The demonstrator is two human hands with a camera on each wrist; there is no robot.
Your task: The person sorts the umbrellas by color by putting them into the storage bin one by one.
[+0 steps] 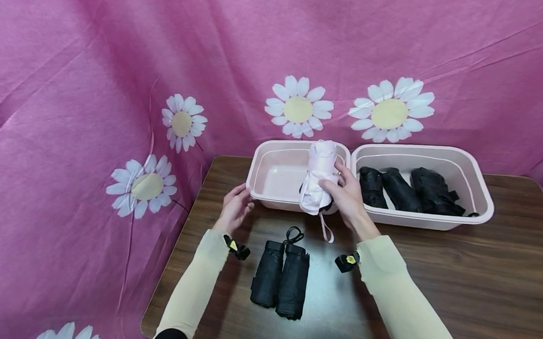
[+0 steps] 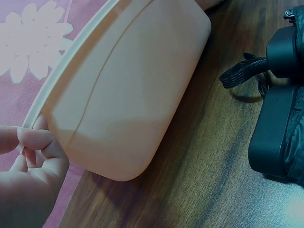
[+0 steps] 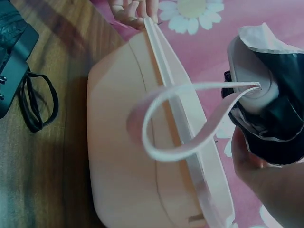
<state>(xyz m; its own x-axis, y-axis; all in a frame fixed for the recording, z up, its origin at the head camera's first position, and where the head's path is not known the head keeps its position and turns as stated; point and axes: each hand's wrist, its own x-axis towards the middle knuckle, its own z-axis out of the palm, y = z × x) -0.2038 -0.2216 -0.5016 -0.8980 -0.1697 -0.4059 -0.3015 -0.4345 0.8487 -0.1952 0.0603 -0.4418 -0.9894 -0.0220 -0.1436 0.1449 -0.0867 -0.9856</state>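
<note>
My right hand [image 1: 346, 195] grips a folded white umbrella [image 1: 319, 174] over the right part of the left plastic bin [image 1: 270, 196]. Its pale wrist strap [image 3: 159, 154] dangles in front of the bin's wall, and dark fabric shows around the handle end in the right wrist view. At the bin's front left corner, my left hand [image 1: 235, 208] pinches the rim between thumb and fingers [image 2: 38, 137]. Two folded black umbrellas [image 1: 267, 274] lie side by side on the table in front of the bin, their handle ends and a looped cord toward it.
A second, wider bin [image 1: 434, 221] stands directly right of the first and holds several folded black umbrellas [image 1: 401, 190]. Both bins sit at the back of the wooden table [image 1: 491, 283], against a pink flowered cloth [image 1: 240, 60].
</note>
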